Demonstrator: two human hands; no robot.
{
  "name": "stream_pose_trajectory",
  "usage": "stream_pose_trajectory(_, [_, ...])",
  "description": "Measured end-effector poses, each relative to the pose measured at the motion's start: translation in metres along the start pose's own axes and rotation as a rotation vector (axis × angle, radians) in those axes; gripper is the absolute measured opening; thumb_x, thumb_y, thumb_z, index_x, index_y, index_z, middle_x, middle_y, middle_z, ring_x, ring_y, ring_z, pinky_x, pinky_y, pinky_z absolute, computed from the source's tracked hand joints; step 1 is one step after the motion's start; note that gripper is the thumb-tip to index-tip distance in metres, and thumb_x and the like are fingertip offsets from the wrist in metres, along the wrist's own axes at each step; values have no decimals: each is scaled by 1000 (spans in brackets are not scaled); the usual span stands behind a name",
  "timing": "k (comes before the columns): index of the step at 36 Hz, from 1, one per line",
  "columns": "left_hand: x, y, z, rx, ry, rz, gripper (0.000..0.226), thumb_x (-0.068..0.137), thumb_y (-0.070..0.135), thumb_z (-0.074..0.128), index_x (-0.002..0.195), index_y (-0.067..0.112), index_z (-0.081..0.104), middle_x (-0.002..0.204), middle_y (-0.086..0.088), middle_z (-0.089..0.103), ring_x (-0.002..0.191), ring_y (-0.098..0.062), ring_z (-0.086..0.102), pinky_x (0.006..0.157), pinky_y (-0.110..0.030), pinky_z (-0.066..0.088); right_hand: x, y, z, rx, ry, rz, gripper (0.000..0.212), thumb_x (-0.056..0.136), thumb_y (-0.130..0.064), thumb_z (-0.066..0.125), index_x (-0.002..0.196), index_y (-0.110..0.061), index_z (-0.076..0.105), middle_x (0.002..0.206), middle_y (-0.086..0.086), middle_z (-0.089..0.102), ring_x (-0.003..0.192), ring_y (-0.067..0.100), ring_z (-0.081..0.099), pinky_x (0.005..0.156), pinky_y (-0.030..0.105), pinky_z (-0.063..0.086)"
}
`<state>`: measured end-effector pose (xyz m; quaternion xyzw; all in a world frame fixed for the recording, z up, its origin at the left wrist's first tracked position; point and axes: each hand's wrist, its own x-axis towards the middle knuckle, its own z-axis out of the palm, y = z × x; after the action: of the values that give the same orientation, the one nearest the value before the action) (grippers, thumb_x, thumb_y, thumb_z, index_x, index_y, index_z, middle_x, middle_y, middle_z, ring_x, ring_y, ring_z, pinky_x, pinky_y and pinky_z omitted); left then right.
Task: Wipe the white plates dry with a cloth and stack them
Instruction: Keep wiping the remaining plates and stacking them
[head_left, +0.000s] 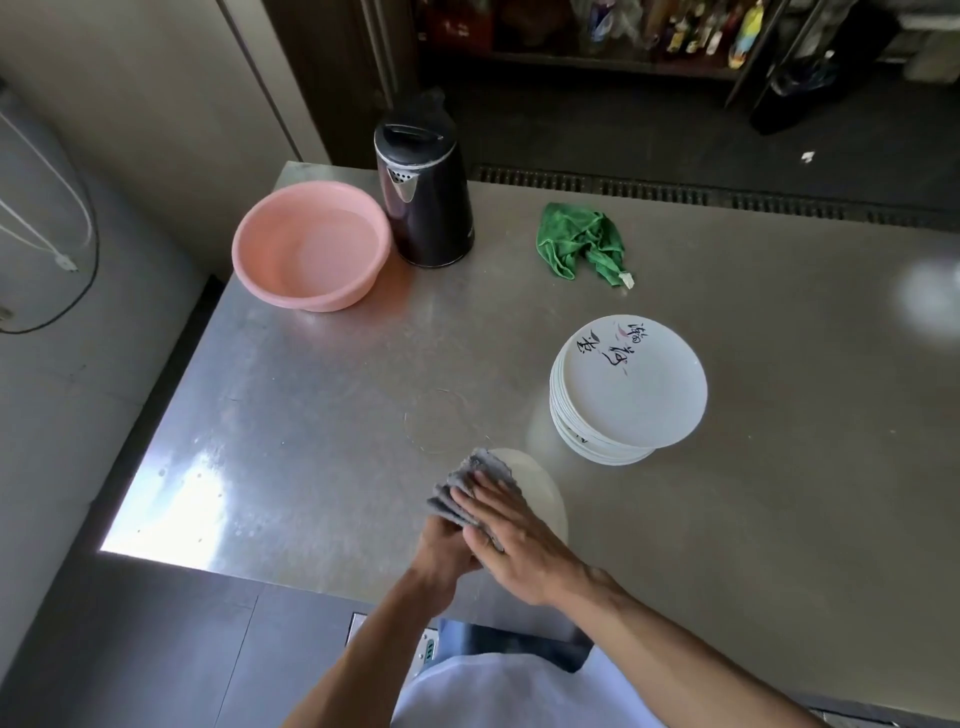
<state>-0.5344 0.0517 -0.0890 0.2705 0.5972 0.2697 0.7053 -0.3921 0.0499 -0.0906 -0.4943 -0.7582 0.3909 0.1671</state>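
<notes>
- Head view: white plate (540, 493) held tilted above steel table (311, 415), near its front edge.
- Left hand (441, 551) grips plate's near rim.
- Right hand (511, 540), fingers flat, presses grey cloth (462, 486) against plate.
- Plate stack (628, 395) just beyond, to the right.

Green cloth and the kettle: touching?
Apart. The head view shows bare steel table between the green cloth and the kettle.
</notes>
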Motion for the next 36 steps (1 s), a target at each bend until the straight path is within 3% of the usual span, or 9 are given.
stream_pose_trajectory(3, [-1, -3, 0, -3, -3, -41, 23, 87, 4, 74, 110, 7, 70, 102, -18, 76, 88, -25, 75, 71, -40, 61, 5, 17, 1, -196, 39, 74, 55, 107, -41, 31, 157, -19, 26, 165, -4, 13, 153, 10, -2, 125, 35, 4])
stream_pose_trajectory(6, [-2, -6, -1, -23, -12, -88, 32, 85, 14, 81, 115, 11, 71, 106, -13, 77, 94, -25, 75, 74, -40, 61, 16, 33, -7, -297, 26, 367, 55, 108, -38, 19, 160, -20, 14, 167, 0, 10, 154, 16, 4, 124, 38, 5])
stream_pose_trajectory(12, [-3, -6, -1, -27, -50, -69, 18, 90, 8, 73, 108, 10, 74, 105, -15, 77, 94, -27, 74, 72, -37, 59, 1, 24, -11, -241, -18, -72, 55, 107, -44, 26, 157, -20, 27, 165, -4, 18, 154, 14, 7, 125, 32, 2])
stream_pose_trajectory(18, [-2, 1, -8, -110, 4, -141, 55, 69, 19, 75, 123, 15, 65, 112, -19, 73, 98, -33, 70, 78, -45, 59, 2, 38, -8, -22, 41, 532, 60, 108, -43, 24, 160, -15, 12, 168, 3, 4, 154, 14, 1, 123, 28, 0])
stream_pose_trajectory(22, [3, 8, -9, 6, -28, -153, 38, 88, 22, 78, 124, 16, 66, 112, -14, 76, 102, -34, 72, 83, -46, 58, -6, 34, 0, 96, 52, 449, 58, 108, -41, 28, 159, -17, 15, 166, -3, 0, 154, 13, -5, 123, 26, -4])
stream_pose_trajectory(27, [3, 6, -10, 95, -43, -160, 27, 93, 15, 73, 116, 2, 69, 111, -25, 73, 90, -29, 70, 81, -42, 56, 4, 6, 8, 13, 93, 100, 51, 106, -41, 29, 152, -21, 40, 160, -9, 27, 151, 5, 14, 123, 25, 6])
stream_pose_trajectory(29, [3, 2, -10, 92, -40, -175, 25, 93, 10, 71, 115, 0, 69, 109, -25, 73, 87, -27, 70, 75, -38, 56, 5, 8, 9, -22, 121, 113, 50, 106, -40, 31, 150, -21, 44, 159, -7, 33, 151, 7, 19, 123, 27, 10])
stream_pose_trajectory(33, [3, 4, -13, -8, 13, -178, 37, 83, 2, 76, 118, 3, 68, 102, -19, 73, 89, -30, 67, 73, -37, 54, -2, 30, 1, -4, 158, 401, 47, 109, -28, 30, 154, -15, 33, 162, 4, 27, 152, 17, 19, 111, 4, -6])
stream_pose_trajectory(36, [4, 8, -19, -103, 61, -157, 58, 65, 13, 80, 121, 2, 66, 111, -25, 71, 97, -38, 66, 82, -48, 54, -6, 33, 0, 45, 126, 475, 54, 109, -33, 31, 158, -14, 19, 166, 5, 14, 153, 14, 9, 115, 12, -2])
